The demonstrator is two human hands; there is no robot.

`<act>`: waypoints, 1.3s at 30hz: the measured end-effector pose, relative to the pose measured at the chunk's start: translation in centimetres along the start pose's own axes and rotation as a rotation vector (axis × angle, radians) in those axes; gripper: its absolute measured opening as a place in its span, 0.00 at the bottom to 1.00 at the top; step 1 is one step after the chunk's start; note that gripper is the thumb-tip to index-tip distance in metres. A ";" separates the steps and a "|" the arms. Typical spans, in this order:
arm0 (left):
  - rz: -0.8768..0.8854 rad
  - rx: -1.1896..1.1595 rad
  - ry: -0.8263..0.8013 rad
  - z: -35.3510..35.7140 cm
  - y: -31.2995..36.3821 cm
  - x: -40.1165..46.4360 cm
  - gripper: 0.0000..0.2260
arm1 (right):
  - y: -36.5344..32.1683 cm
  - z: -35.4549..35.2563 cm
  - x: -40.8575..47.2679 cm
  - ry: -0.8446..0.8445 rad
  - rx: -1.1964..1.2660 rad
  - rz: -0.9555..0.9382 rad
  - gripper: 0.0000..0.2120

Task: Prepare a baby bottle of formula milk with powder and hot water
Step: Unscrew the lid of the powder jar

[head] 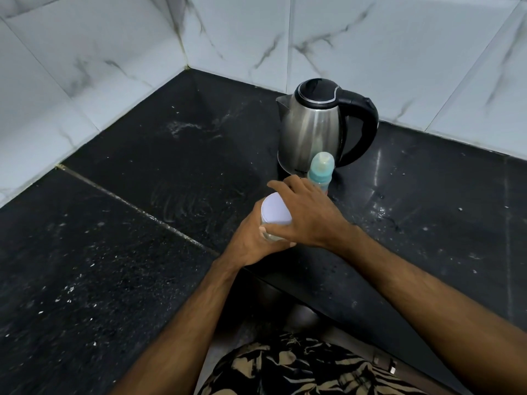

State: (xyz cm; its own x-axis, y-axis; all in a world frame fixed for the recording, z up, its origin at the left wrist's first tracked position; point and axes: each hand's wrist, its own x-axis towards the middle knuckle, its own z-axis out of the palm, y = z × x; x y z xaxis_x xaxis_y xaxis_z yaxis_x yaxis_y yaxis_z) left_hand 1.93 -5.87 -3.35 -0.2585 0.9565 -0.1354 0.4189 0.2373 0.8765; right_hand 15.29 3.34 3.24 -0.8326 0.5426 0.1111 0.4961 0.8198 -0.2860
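A clear jar with a white lid (276,208) sits at the inner corner of the black counter. My left hand (247,243) wraps the jar's body from the left and below. My right hand (309,213) curls around the lid from the right, fingers over its far edge. Just behind my right hand stands a baby bottle (320,169) with a teal collar and clear cap, its lower part hidden by my fingers. Behind the bottle is a steel electric kettle (310,129) with a black lid and a black handle pointing right.
The black granite counter (119,252) is L-shaped, with white specks and wet smears. Marble-look wall tiles (228,35) close it off at the back and left. The counter's inner edge drops away below my forearms.
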 end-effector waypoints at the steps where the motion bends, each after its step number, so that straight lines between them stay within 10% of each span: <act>1: -0.005 0.013 0.000 0.0 0.1 0.0 0.42 | 0.0 0.0 0.1 -0.020 -0.003 -0.010 0.40; 17: -0.167 0.016 0.092 0.2 2.0 0.4 0.38 | 0.4 -0.6 0.1 -0.182 0.243 -0.100 0.46; 23: 0.016 0.102 -0.080 -0.6 1.5 -3.0 0.34 | 0.1 -0.5 -0.1 -0.086 0.074 -0.036 0.43; 26: -0.233 0.140 0.192 -0.5 -0.6 0.1 0.23 | 0.2 -0.2 0.0 -0.167 0.209 -0.097 0.42; 29: 0.133 0.031 0.032 -0.2 -1.4 -2.7 0.33 | 0.5 -0.3 0.0 -0.169 0.266 -0.088 0.44; 37: -0.206 -0.071 0.053 -0.2 2.8 0.4 0.34 | 0.0 -0.2 0.1 -0.127 0.199 -0.077 0.39; 39: -0.054 0.001 0.010 0.1 2.3 0.0 0.34 | 0.1 -0.4 0.1 -0.133 0.259 -0.083 0.40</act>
State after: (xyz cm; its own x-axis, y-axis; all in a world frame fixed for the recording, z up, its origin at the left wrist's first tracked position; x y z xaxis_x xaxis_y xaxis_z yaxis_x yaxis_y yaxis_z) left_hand 2.97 -5.33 -1.33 -0.2892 0.9406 -0.1781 0.4052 0.2888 0.8674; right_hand 15.39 3.54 3.58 -0.9010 0.4331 0.0238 0.3600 0.7772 -0.5162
